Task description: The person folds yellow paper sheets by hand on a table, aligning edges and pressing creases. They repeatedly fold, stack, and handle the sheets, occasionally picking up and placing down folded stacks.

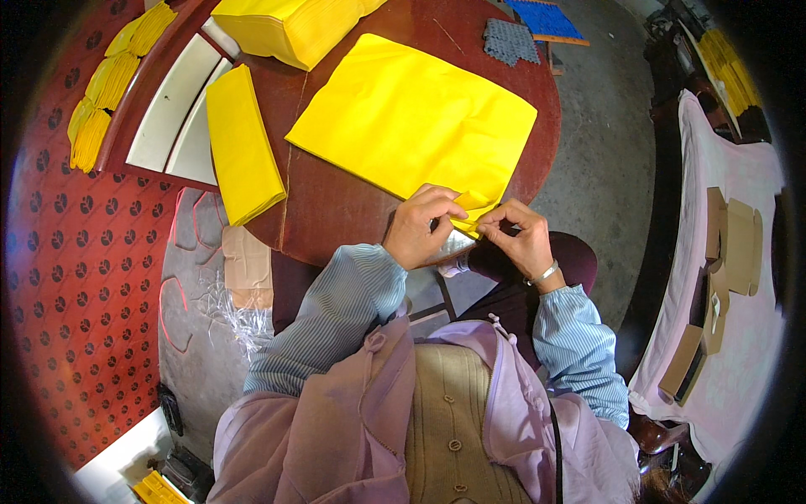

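Note:
A large yellow fabric sheet point(411, 118), perhaps several layers, lies flat on the round dark-red table point(537, 160). Its near right corner is lifted and bunched at the table's front edge. My left hand point(422, 225) pinches the folded corner between thumb and fingers. Close beside it, my right hand point(518, 241) pinches the same corner from the right, with a bracelet at the wrist. Whether anything small is held between the fingertips is hidden. To the left lies a folded yellow bundle point(242, 143), apart from both hands.
A thick yellow stack point(302, 29) stands at the table's back. Grey textured pieces point(510, 42) and a blue panel point(547, 20) are at the far right. Opened cardboard boxes point(740, 248) rest on a pink-covered seat point(672, 336). Clear plastic strips point(239, 315) litter the floor at left.

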Demonstrator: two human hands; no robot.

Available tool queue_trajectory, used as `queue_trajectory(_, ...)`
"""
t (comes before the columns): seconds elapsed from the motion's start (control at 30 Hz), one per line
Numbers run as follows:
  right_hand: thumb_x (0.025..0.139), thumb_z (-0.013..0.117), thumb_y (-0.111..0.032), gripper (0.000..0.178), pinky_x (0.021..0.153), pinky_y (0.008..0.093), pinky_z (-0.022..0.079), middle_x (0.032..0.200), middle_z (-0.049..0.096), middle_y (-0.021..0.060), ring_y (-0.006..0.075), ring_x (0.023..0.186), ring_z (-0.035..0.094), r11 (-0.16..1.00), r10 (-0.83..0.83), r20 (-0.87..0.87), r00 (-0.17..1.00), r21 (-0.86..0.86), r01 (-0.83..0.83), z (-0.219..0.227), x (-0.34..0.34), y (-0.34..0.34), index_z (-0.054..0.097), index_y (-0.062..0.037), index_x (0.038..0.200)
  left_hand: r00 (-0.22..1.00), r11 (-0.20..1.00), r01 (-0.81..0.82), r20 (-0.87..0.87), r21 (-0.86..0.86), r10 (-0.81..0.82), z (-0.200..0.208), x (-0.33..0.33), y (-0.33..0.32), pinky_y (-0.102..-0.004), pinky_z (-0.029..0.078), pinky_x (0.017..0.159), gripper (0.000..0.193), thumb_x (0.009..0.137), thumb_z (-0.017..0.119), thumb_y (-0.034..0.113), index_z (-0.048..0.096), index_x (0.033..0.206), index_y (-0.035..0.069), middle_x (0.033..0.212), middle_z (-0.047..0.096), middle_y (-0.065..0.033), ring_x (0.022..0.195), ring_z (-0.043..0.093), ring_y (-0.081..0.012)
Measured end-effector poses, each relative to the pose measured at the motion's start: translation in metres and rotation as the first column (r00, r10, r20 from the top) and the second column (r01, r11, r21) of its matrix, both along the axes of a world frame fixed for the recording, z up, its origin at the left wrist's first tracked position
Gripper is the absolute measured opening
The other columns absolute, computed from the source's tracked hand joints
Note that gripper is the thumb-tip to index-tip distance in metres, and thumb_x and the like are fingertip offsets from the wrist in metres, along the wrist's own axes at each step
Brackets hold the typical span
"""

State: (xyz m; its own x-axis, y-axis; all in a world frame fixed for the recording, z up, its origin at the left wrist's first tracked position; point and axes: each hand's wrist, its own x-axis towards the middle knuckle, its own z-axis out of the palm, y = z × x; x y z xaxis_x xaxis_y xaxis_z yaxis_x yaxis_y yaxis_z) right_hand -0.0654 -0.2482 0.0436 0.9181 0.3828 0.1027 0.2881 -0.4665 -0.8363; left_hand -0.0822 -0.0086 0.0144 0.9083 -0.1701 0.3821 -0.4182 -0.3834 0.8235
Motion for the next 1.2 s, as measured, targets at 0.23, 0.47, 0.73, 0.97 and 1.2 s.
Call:
queue_trajectory(0.23, 0.087, 0.086, -0.007, 0.014, 0.068, 0.0292, 0.055, 0.087, 0.072, 0.0050, 0.0133, 0.074, 0.067, 1.000, -0.001, 0.023, 1.000, 0.026, 0.000, -0.001, 0.001, 0.003, 0.077, -0.0001, 0.095, 0.999, 0.999, -0.005, 0.033, 0.040, 0.004, 0.004, 0.000, -0.005, -0.0389, 0.058, 0.089, 0.013, 0.086, 0.080, 0.005, 0.075, 0.099, 0.004, 0.108, 0.074, -0.0157, 0.106, 0.071, -0.0329)
queue_trajectory(0.47, 0.088, 0.085, -0.007, 0.014, 0.069, 0.0292, 0.054, 0.090, 0.073, 0.0058, 0.0146, 0.074, 0.068, 1.000, 0.005, 0.035, 0.999, -0.003, -0.005, 0.000, -0.002, 0.002, 0.078, -0.0011, 0.098, 0.997, 0.998, -0.061, -0.049, 0.002, 0.061, 0.000, -0.003, -0.008, -0.0364, 0.061, 0.085, 0.015, 0.092, 0.077, 0.003, 0.069, 0.104, 0.003, 0.110, 0.074, -0.0139, 0.100, 0.073, -0.0298)
queue_trajectory(0.73, 0.087, 0.085, -0.007, 0.012, 0.069, 0.0302, 0.055, 0.087, 0.073, 0.0064, 0.0157, 0.074, 0.069, 0.999, 0.033, 0.066, 0.997, 0.003, -0.033, 0.000, -0.001, 0.002, 0.079, -0.0013, 0.095, 0.995, 0.995, -0.053, -0.084, -0.080, 0.046, -0.005, -0.003, -0.006, -0.0358, 0.061, 0.087, 0.010, 0.094, 0.070, -0.003, 0.069, 0.103, 0.002, 0.111, 0.073, -0.0151, 0.102, 0.074, -0.0295)
queue_trajectory(0.97, 0.086, 0.086, -0.007, 0.012, 0.068, 0.0302, 0.056, 0.086, 0.073, 0.0060, 0.0149, 0.073, 0.069, 1.000, 0.015, 0.058, 0.998, 0.011, -0.016, 0.001, -0.001, 0.002, 0.078, -0.0013, 0.094, 0.999, 1.000, 0.010, 0.044, 0.003, -0.010, 0.005, -0.003, -0.004, -0.0405, 0.058, 0.095, 0.012, 0.087, 0.072, -0.003, 0.074, 0.097, 0.003, 0.112, 0.075, -0.0166, 0.108, 0.071, -0.0345)
queue_trajectory(1.2, 0.086, 0.086, -0.007, 0.012, 0.068, 0.0297, 0.056, 0.086, 0.072, 0.0056, 0.0139, 0.073, 0.068, 0.999, -0.004, 0.029, 1.000, 0.035, 0.003, 0.004, -0.001, 0.004, 0.077, -0.0010, 0.093, 0.997, 0.999, -0.040, 0.068, 0.030, 0.038, 0.005, -0.001, -0.008, -0.0387, 0.059, 0.088, 0.014, 0.087, 0.076, 0.000, 0.073, 0.100, 0.003, 0.110, 0.073, -0.0164, 0.102, 0.072, -0.0336)
